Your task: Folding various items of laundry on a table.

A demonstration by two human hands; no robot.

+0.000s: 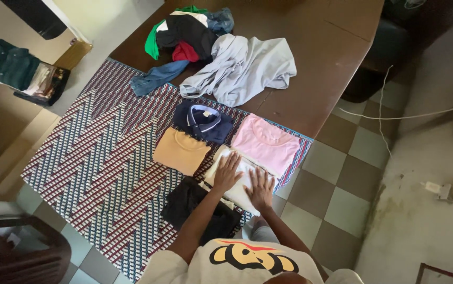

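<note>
On the patterned mat [95, 158], going left to right. Far left, off the mat, a dark green garment [8, 63] sits on a small stack, well apart from the folded items, so it reads as a separate batch.

Front edge of the mat: a black garment [189, 202] folded flat, touching the left forearm. Just beyond it a tan folded shirt [180, 151], and beyond that a navy polo [203, 122] with the collar up. Folded pieces sit in a tight grid, edges nearly touching, probably to keep the mat tidy and the count visible.

Left hand [227, 172]: flat, fingers spread, palm down on the cream garment [239, 181], gripping nothing. Right hand [261, 188]: same, flat and spread, just beside the left on the same cloth. 2 palms pressing looks like smoothing a fold or pinning the fabric so it does not spring back. The cream garment lies near the mat's right front corner, between the black one and the pink folded shirt [267, 144].

Further back, on the brown table [316, 47], an unfolded grey shirt [242, 68] and a mixed clothes heap [187, 34] lie crumpled. Right side: checkered floor [337, 200], white cable [395, 113].
</note>
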